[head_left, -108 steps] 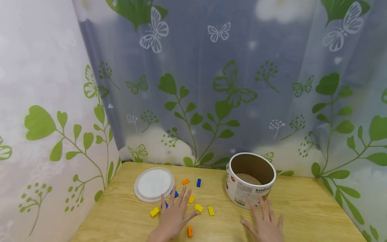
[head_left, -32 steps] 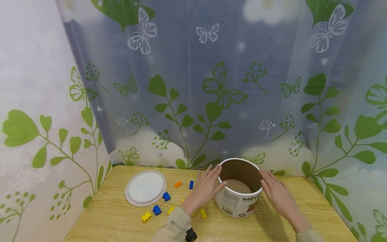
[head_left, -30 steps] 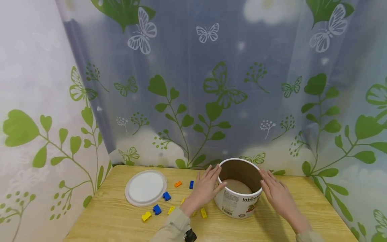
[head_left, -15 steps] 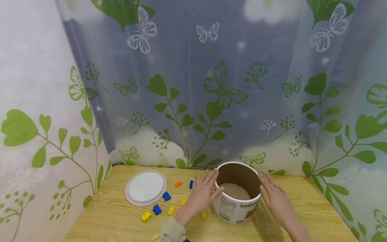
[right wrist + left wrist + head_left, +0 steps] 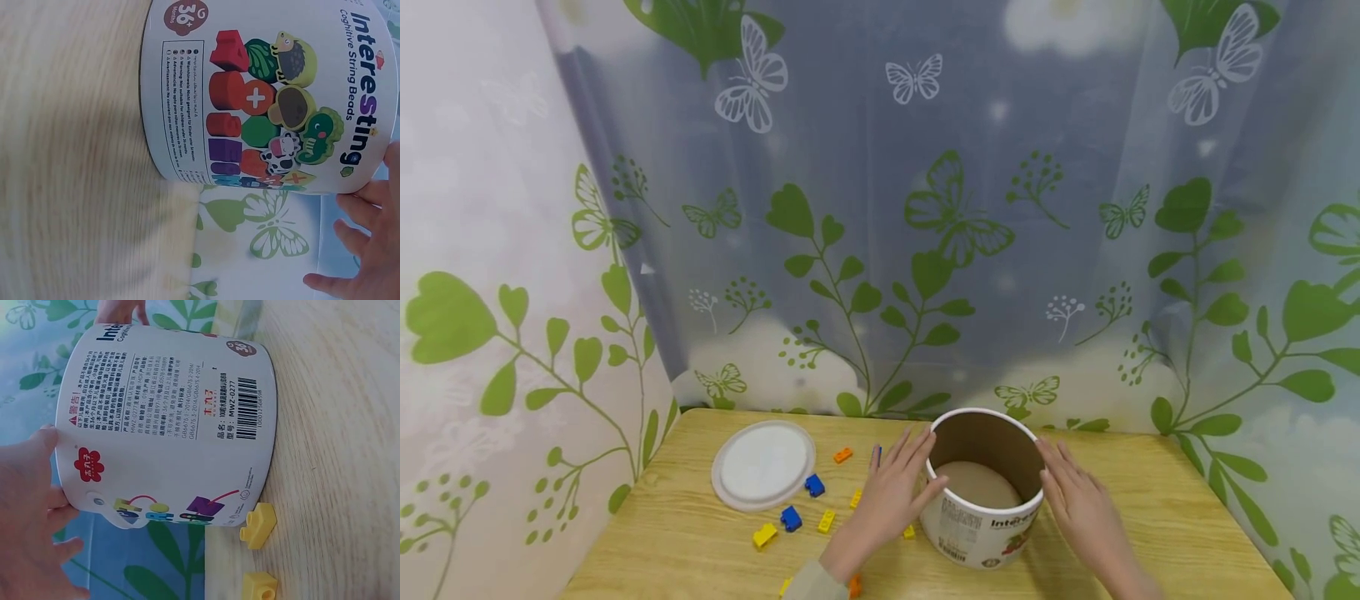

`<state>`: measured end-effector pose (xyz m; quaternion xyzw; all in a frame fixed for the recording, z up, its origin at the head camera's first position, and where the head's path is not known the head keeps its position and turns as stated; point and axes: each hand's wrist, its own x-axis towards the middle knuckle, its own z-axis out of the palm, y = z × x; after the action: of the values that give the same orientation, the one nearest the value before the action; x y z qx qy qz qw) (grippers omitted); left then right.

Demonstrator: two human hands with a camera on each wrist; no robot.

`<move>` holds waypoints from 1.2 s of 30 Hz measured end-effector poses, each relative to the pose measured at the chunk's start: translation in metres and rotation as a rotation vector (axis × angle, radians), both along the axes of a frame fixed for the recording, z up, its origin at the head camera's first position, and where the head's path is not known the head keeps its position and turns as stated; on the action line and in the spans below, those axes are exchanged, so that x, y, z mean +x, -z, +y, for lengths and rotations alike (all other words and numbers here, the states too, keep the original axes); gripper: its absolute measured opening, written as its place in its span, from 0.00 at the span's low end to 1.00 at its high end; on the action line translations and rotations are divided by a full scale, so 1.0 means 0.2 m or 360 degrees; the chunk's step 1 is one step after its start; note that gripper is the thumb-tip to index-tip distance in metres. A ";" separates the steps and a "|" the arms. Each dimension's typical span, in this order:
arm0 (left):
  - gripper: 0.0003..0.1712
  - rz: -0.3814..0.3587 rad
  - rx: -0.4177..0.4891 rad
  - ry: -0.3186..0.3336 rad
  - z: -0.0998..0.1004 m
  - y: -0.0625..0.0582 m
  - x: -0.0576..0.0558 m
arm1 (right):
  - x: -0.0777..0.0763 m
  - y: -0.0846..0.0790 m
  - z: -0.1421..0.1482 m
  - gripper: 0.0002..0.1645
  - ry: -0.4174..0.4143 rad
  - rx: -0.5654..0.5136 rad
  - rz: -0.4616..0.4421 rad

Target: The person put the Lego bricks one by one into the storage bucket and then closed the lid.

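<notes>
A white cardboard tub (image 5: 973, 533) with printed labels stands uncovered on the table, brown inside, with nothing seen on its floor. My left hand (image 5: 891, 492) lies along its left rim, fingers fairly straight and thumb spread toward the front wall. On the opposite side my right hand (image 5: 1084, 504) rests its extended fingers against the right rim. In the left wrist view the tub (image 5: 169, 425) shows small print and a barcode, with left-hand fingertips at its edge. The right wrist view shows "Interesting" on the tub (image 5: 262, 94) and spread right-hand fingers (image 5: 362, 212) at its rim.
The round white lid (image 5: 763, 462) lies at the back left. Several toy bricks are scattered between lid and tub: a blue brick (image 5: 791, 518), a yellow brick (image 5: 765, 536) and an orange brick (image 5: 843, 455) among them. A printed curtain (image 5: 880, 250) hangs behind the wooden table (image 5: 662, 533).
Both hands have gone from hovering over the table to the tub's two sides. Over the last second the tub has slid toward me and slightly left between them.
</notes>
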<state>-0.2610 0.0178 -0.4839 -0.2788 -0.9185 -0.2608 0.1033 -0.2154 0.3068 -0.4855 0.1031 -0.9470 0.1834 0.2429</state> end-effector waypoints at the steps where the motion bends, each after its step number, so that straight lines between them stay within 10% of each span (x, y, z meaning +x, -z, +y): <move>1: 0.38 0.0000 0.0000 0.0002 -0.01 0.00 0.01 | 0.01 0.00 -0.01 0.29 -0.0004 -0.0007 0.0000; 36: 0.39 -0.0082 0.0012 0.0063 -0.22 -0.01 0.17 | 0.15 0.03 -0.16 0.27 -0.0104 0.0085 0.0266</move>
<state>-0.2267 -0.0269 -0.4828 -0.2899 -0.9141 -0.2732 0.0756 -0.1846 0.2757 -0.4917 0.1554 -0.9241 0.1567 0.3120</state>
